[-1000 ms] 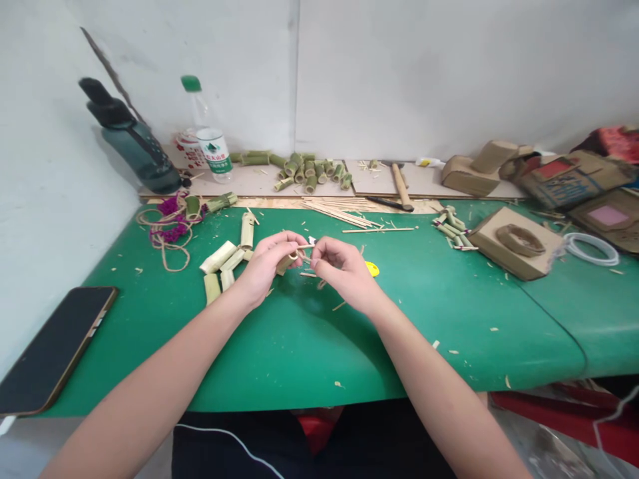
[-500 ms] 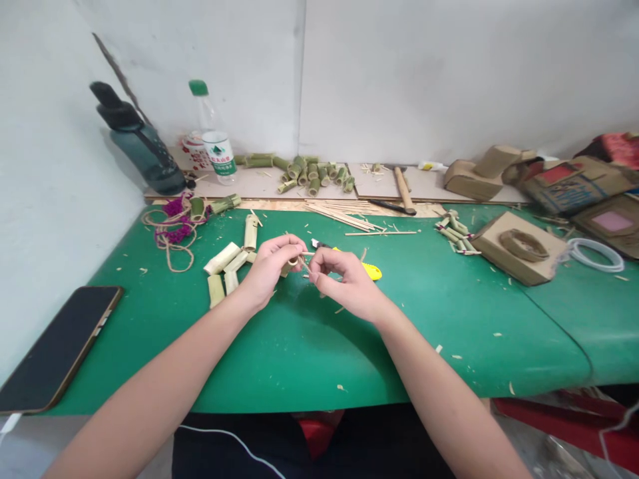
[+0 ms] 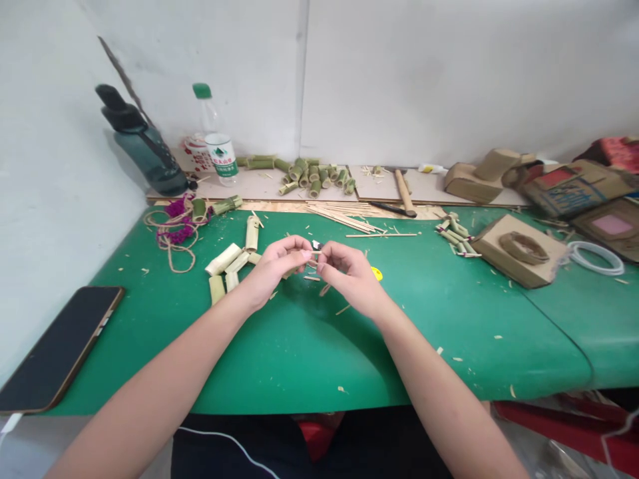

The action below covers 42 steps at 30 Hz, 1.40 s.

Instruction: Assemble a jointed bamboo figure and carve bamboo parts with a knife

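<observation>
Here, left hand (image 3: 276, 269) pinching stick (image 3: 315, 253), right hand (image 3: 353, 274), Chinese-labelled bottle (image 3: 221, 159)

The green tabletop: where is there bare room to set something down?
Between the phone and the left forearm, and, bar a few shavings, between that and the right forearm. Crowded: bamboo pieces beside the left hand; sticks and hammer farther back.

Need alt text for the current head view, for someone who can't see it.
Two bare hands, left and right, work a thin stick between them above a green mat, with cut bamboo pieces beside the left.
</observation>
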Each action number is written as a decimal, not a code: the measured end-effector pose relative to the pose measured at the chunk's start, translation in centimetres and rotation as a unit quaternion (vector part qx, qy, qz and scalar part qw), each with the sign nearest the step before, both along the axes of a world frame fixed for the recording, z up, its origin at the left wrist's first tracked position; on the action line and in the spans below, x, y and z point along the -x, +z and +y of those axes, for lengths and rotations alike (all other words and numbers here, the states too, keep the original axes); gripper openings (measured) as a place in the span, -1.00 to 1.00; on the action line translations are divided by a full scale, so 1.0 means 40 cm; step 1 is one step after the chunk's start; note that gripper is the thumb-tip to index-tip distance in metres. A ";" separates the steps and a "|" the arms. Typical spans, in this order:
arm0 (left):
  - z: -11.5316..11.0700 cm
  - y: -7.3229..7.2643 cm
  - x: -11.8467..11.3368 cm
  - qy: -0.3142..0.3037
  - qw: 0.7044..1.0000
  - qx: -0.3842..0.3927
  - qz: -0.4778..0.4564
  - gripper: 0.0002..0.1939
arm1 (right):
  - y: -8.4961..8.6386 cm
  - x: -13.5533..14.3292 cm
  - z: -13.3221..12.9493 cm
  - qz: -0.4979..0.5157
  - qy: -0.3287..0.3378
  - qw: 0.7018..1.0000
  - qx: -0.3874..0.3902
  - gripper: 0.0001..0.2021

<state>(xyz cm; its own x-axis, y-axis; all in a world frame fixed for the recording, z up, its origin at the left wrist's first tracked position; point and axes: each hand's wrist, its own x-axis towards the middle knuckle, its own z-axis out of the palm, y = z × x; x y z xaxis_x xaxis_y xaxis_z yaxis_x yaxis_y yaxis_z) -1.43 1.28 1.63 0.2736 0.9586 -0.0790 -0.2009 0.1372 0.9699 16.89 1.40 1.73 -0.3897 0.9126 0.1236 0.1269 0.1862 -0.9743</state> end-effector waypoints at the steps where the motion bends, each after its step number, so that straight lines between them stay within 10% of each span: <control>1: 0.000 -0.002 0.000 -0.005 1.000 -0.001 -0.004 -0.69 | 0.000 0.000 0.001 0.003 -0.003 1.000 0.002 -0.87; 32: 0.000 -0.013 0.000 0.071 0.995 -0.072 -0.019 -0.75 | 0.030 -0.002 -0.021 -0.043 0.049 0.994 -0.091 -0.91; 42: -0.012 -0.025 -0.008 0.093 0.979 -0.174 0.055 -0.42 | 0.015 -0.002 -0.014 -0.047 0.036 0.997 -0.053 -0.87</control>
